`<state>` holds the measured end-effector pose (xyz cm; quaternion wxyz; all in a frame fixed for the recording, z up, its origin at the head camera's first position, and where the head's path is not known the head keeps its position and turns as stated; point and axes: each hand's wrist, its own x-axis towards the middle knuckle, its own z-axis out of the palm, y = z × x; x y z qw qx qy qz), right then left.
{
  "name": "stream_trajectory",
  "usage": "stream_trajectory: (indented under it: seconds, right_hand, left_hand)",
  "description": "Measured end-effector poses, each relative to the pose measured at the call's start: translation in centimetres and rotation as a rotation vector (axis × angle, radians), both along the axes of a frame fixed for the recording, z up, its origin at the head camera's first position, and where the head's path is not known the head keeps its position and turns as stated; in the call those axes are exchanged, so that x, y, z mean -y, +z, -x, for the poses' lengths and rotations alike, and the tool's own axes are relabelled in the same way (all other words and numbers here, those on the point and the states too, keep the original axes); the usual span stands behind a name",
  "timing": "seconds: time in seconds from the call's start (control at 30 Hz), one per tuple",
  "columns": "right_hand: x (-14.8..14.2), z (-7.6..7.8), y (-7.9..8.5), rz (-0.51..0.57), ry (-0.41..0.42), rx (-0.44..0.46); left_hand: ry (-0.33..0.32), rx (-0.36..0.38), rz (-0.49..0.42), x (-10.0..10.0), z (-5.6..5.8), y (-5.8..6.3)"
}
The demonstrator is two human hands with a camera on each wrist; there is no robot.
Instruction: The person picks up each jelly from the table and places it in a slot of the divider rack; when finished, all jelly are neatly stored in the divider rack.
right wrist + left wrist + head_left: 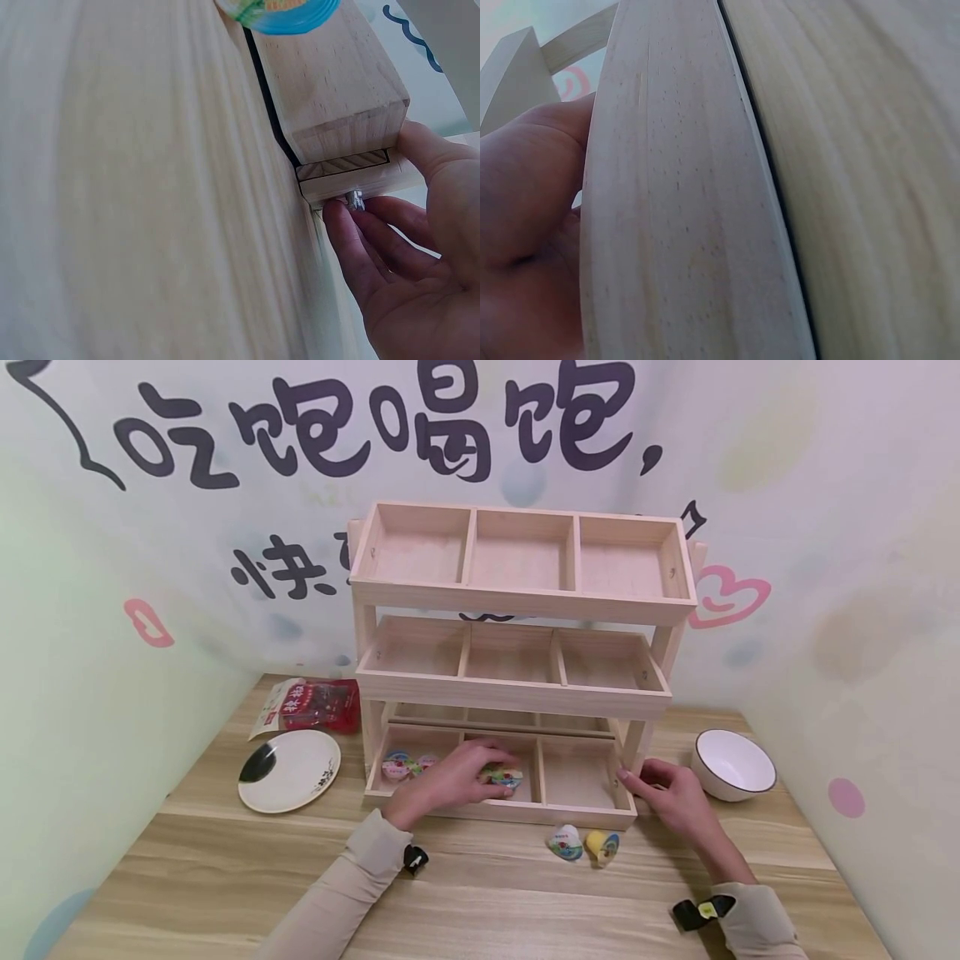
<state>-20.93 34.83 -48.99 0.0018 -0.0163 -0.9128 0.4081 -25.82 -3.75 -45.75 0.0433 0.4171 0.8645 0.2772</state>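
A three-tier wooden rack [517,695] has divided trays. My left hand [453,777] reaches into the bottom tray's middle compartment, thumb and fingers around a jelly cup [504,776]; in the left wrist view the tray's front board [675,180] hides the fingertips. More jelly cups [397,766] lie in the left compartment. My right hand [675,797] grips the right end of the bottom tray [581,814], thumb at the rim and fingers along the outer side beside a metal bolt [355,200]. A white-lidded jelly cup [566,842] and a yellow one [602,847] lie before the rack.
To the left stand a white plate [300,781] with a black patch and a red snack packet [322,705]. A white bowl [735,766] with a dark rim sits right of the rack. Printed wall cloth [810,610] closes in the wooden table [480,902].
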Motion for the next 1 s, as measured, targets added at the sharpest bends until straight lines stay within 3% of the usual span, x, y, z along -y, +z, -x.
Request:
stream_trajectory:
  seconds: [0.67,0.8,1.0]
  right_hand:
    - [0.3,0.0,0.1,0.015,0.005,0.0]
    - [0.3,0.0,0.1,0.02,0.007,0.004]
    - [0.3,0.0,0.1,0.009,0.0,-0.014]
  left_hand:
    - [0.019,0.013,-0.013,0.0,-0.4,0.3]
    - [0.013,0.002,-0.048,-0.8,-1.2,0.6]
    - [-0.062,-0.059,-0.108,-2.5,-3.3,0.9]
